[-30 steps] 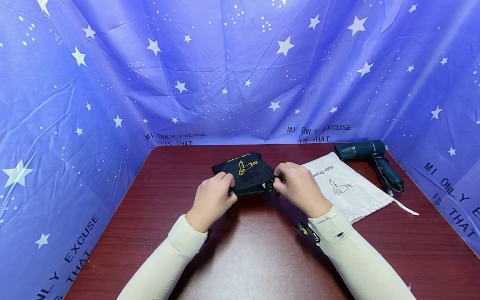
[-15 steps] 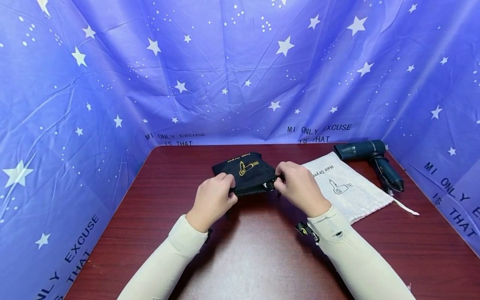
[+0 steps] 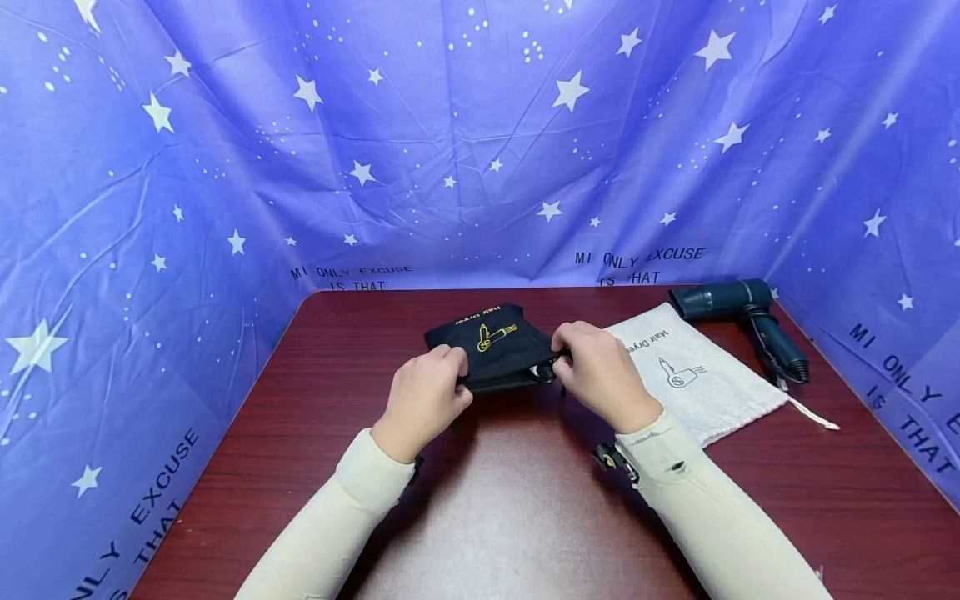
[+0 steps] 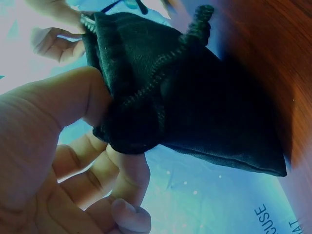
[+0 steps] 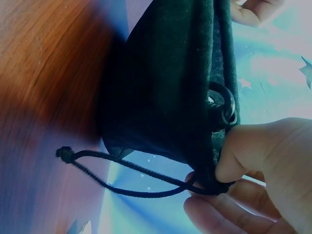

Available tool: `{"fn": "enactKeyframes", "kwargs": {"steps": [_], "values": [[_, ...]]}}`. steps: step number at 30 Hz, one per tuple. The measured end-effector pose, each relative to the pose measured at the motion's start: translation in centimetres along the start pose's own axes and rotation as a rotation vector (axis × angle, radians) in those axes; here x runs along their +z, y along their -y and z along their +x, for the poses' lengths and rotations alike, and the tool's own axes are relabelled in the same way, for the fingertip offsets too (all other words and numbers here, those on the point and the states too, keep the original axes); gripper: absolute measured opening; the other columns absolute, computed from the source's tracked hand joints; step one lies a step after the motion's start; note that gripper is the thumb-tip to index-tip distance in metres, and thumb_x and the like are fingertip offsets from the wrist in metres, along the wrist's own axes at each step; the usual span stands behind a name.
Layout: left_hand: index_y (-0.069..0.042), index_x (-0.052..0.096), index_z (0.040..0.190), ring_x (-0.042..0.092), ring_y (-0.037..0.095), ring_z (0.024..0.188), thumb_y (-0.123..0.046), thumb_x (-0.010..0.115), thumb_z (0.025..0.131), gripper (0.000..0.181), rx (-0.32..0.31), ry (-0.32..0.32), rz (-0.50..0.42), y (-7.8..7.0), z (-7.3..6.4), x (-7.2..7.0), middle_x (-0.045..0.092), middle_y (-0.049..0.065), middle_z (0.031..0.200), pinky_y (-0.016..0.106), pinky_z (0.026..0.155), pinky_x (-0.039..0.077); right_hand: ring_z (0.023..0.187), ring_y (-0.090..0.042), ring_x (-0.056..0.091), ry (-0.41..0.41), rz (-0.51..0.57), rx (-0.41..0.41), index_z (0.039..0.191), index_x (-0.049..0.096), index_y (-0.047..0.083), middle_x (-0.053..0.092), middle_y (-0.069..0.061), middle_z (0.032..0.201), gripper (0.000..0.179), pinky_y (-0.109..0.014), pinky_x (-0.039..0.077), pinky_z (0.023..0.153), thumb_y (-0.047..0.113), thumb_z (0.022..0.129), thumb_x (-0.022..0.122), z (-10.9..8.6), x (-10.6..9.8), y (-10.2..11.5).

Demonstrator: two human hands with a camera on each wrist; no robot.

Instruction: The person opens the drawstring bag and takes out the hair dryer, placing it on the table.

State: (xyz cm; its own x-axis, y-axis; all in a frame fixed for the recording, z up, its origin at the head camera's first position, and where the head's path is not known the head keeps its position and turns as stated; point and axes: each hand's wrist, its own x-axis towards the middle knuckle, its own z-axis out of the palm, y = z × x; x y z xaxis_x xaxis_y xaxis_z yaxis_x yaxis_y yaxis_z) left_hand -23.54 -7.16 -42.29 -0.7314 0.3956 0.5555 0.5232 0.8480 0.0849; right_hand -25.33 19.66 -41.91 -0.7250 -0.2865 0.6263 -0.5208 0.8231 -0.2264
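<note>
A black drawstring pouch (image 3: 497,346) with a yellow hair dryer print is held between both hands over the middle of the table. My left hand (image 3: 423,398) pinches the left corner of its mouth; the left wrist view shows thumb and fingers on the black cloth (image 4: 131,124), a cord hanging beside them. My right hand (image 3: 603,371) pinches the opposite corner, where a looped drawstring (image 5: 131,192) dangles in the right wrist view. Inside the slightly parted mouth a dark ring-like piece (image 5: 224,105) shows; the rest of that thing is hidden by the cloth.
A white drawstring bag (image 3: 686,379) printed "Hair Dryer" lies flat right of the right hand. Beyond it, a dark folding hair dryer (image 3: 738,312) rests near the table's back right corner. Starry blue cloth (image 3: 450,125) encloses the reddish-brown table (image 3: 352,333).
Both hands keep their grip on the pouch's mouth and have barely moved. The mouth looks slightly narrower than before. The white bag and hair dryer stay where they were.
</note>
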Motion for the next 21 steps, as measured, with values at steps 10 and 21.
{"fn": "enactKeyframes", "kwargs": {"steps": [10, 21], "values": [[-0.014, 0.061, 0.081, 0.054, 0.017, 0.058, -0.005, 0.072, 0.073, 0.016, -0.011, 0.016, 0.014, 0.14, 0.01, -0.11, 0.055, -0.003, 0.073, 0.033, 0.050, 0.044, 0.066, -0.019, 0.058, 0.002, -0.006, 0.001, 0.084, 0.066, 0.013, 0.064, 0.000, 0.080, 0.016, -0.039, 0.050, 0.059, 0.000, 0.074, 0.067, 0.01, -0.09, -0.07], [-0.018, 0.061, 0.081, 0.056, 0.020, 0.065, -0.011, 0.075, 0.071, 0.018, -0.034, 0.097, 0.080, 0.14, 0.09, -0.33, 0.061, -0.004, 0.075, 0.035, 0.054, 0.042, 0.066, -0.019, 0.059, 0.009, -0.013, 0.003, 0.084, 0.066, 0.014, 0.064, 0.001, 0.081, 0.018, -0.039, 0.050, 0.059, 0.000, 0.074, 0.067, -0.03, 0.06, -0.45]]}}
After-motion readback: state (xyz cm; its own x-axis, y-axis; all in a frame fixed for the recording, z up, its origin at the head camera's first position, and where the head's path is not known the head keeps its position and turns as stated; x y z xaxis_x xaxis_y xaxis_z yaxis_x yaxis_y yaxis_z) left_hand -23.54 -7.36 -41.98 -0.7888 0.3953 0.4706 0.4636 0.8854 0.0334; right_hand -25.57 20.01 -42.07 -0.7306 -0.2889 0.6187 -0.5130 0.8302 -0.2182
